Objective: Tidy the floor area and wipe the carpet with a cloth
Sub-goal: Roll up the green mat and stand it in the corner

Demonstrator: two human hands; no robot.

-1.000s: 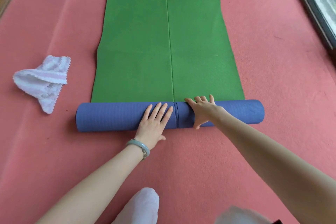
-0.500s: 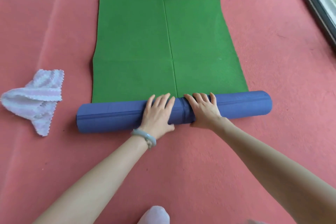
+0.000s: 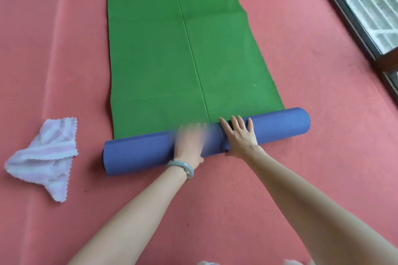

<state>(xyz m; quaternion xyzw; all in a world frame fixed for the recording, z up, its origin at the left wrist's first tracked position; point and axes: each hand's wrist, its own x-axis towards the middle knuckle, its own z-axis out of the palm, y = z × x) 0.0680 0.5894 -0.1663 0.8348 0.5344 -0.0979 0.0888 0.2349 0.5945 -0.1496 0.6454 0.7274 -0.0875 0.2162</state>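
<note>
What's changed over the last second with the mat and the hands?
The blue roll has moved forward, away from the person, taking up more of the green mat. The left hand, blurred with motion, and the right hand went with it, resting on top. Nothing was gripped or released. The cloth stays on the carpet, left of the roll.

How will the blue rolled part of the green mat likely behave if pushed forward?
The blue rolled part of the green foam mat is a cylinder, so it probably rolls easily. It lies skewed across the flat green stretch, so it may wind unevenly. Its free ends look round, suggesting some stiffness.
</note>
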